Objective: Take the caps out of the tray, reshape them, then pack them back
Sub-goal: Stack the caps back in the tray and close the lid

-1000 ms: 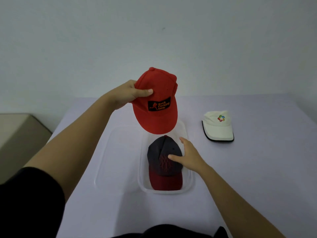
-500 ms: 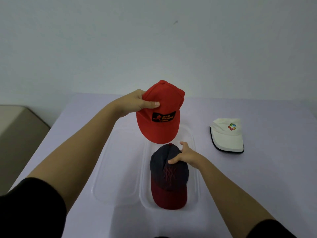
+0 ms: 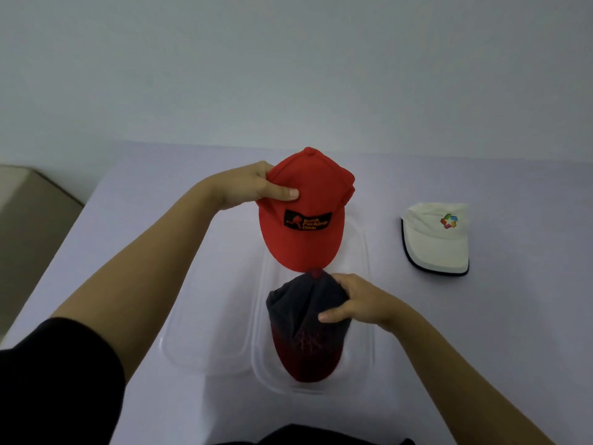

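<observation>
Two floppy caps, left hand [image 3: 253, 187] pinches red cap [image 3: 305, 232], right hand [image 3: 364, 303] grips dark cap [image 3: 298, 335]

I can't read the blurred patch [image 3: 308, 220] on the red cap [image 3: 301, 252], the fingers of my left hand [image 3: 245, 187] are hidden behind its crown, and the beige object [image 3: 29, 220] is cut off at left.

Pale purple table [image 3: 497, 316], grey wall [image 3: 288, 59], beige block [image 3: 29, 226], perhaps a seat

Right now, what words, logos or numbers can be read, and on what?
Red fabric cap, black patch: orange lettering in three lines, first perhaps "Back"; rest too blurred.
White fabric cap: multicoloured emblem, no words.
Dark navy-and-red cap: red stitched mark, unreadable.
</observation>
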Motion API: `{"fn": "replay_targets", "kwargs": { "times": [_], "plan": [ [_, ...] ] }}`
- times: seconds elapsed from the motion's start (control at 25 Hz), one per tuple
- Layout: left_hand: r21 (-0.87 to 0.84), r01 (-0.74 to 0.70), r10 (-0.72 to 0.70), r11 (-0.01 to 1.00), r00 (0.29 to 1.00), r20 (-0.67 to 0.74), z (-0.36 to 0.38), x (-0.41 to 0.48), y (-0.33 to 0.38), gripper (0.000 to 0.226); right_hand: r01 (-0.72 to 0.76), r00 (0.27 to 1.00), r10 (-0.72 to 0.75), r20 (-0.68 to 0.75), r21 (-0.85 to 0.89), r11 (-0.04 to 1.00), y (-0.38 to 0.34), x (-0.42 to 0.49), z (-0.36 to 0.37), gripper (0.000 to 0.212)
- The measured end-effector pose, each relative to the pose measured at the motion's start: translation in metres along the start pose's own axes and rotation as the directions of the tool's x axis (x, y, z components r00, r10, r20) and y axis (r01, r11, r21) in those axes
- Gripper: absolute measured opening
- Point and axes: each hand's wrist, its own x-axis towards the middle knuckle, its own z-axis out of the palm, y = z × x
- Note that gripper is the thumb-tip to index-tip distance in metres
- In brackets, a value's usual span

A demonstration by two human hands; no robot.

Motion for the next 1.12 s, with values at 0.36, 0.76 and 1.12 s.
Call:
{"fn": "replay_targets", "kwargs": {
  "times": [0.36, 0.76, 1.12],
  "plan": [
    [-0.079, 0.289, -0.251, 0.954, 0.915, 0.316, 0.056, 0.017, -0.053, 0.017, 0.090, 0.996, -0.089, -0.021, 0.079, 0.993, 0.008, -0.012, 0.003, 0.044],
    [0.003, 0.537, -0.491, 0.844, 0.770, 0.408, 0.072, 0.034, -0.077, 0.041, 0.120, 0.989, -0.108, -0.100, 0.117, 0.986, 0.008, 0.007, 0.004, 0.045],
    [0.226, 0.242, -0.199, 0.944, 0.960, -0.196, 0.089, 0.017, -0.074, 0.050, -0.006, 0.942, -0.039, -0.333, -0.131, 0.991, 0.014, 0.027, 0.005, 0.048]
  ]
}}
